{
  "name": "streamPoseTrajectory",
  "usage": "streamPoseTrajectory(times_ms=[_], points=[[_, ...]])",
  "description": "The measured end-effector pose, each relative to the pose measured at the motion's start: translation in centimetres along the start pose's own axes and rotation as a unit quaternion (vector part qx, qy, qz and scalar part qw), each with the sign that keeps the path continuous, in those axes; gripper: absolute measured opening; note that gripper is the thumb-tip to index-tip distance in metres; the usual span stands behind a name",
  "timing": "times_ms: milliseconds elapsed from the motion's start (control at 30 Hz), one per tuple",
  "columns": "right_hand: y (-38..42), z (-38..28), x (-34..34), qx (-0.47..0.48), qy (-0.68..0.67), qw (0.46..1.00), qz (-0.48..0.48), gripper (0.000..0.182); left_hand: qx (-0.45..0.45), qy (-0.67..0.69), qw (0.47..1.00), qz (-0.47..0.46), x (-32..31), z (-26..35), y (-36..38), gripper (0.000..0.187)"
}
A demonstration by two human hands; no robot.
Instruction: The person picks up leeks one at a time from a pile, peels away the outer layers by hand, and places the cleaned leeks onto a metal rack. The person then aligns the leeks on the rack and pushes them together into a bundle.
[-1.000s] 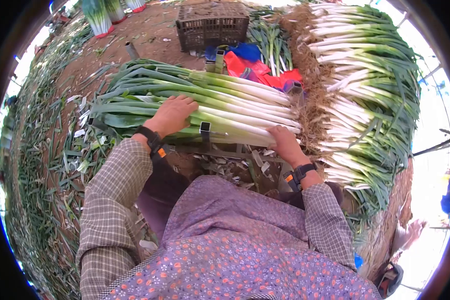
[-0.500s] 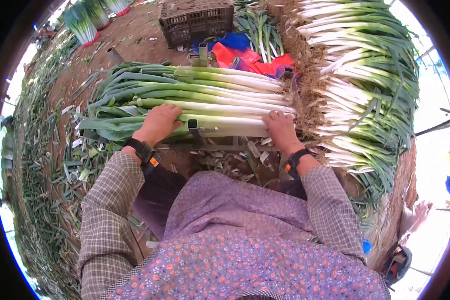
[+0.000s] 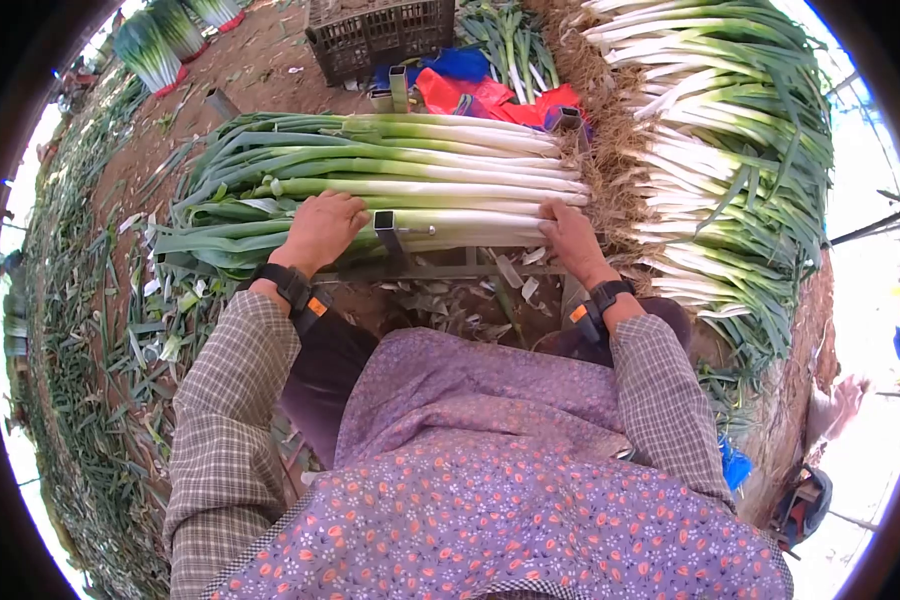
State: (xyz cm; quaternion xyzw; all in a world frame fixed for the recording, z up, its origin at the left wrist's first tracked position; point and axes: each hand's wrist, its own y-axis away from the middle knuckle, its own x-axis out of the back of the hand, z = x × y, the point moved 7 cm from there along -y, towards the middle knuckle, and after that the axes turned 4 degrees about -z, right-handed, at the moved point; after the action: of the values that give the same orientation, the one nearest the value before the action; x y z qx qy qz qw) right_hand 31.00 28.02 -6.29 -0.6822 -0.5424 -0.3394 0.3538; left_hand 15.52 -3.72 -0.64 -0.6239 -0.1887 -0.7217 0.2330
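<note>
A bundle of green and white leeks [image 3: 420, 160] lies sideways in a metal frame [image 3: 385, 222] with short upright posts, the roots at the right. On the near side of the bundle, my left hand [image 3: 322, 230] has its fingers bent over the green part of the stalks, left of the front post. Farther right, my right hand [image 3: 572, 238] has its fingers closed on the white stalks close to the roots. The undersides of both hands are hidden.
A large pile of leeks [image 3: 710, 180] stretches along the right. Behind the frame are a dark plastic crate [image 3: 380, 40], red plastic [image 3: 490, 95] and blue netting [image 3: 460, 65]. Tied leeks [image 3: 150, 52] stand at the far left. Leaf scraps [image 3: 80, 400] cover the ground at left.
Both hands have shifted slightly along the near stalks, my right hand higher and nearer the roots. The whole view has moved a little.
</note>
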Motion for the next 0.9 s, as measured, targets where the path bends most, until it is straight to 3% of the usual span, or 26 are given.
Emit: streamPoseTrajectory(times_ms=[233, 300, 367, 467, 633, 733, 900], points=[[-0.9, 0.9, -0.4, 0.02, 0.034, 0.999, -0.02, 0.02, 0.026, 0.009, 1.0, 0.012, -0.1, 0.3, -0.6, 0.02], [-1.1, 2.0, -1.4, 0.041, 0.069, 0.996, -0.034, 0.021, 0.077, -0.061, 0.995, -0.025, -1.1, 0.8, 0.1, 0.017], [-0.5, 1.8, -1.2, 0.061, 0.037, 0.997, -0.004, 0.021, 0.073, -0.057, 0.993, 0.069, -1.4, 1.3, 0.9, 0.015], [-1.1, 1.8, -1.4, 0.033, 0.032, 0.998, -0.039, 0.019, 0.073, -0.052, 0.995, 0.054, -0.7, 1.2, 0.9, 0.018], [-0.4, -0.3, 0.1, 0.051, -0.026, 0.998, -0.005, 0.015, 0.098, -0.017, 0.994, 0.037, 0.1, 1.7, 1.4, 0.023], [-0.5, -0.3, 0.2, 0.002, -0.034, 0.998, -0.047, 0.017, 0.03, 0.066, 0.991, 0.115, 0.7, 1.4, 1.7, 0.026], [-0.8, 1.2, -0.6, 0.029, -0.003, 0.999, -0.036, 0.016, 0.144, -0.031, 0.95, 0.275, 9.4, -2.8, 9.2, 0.032]])
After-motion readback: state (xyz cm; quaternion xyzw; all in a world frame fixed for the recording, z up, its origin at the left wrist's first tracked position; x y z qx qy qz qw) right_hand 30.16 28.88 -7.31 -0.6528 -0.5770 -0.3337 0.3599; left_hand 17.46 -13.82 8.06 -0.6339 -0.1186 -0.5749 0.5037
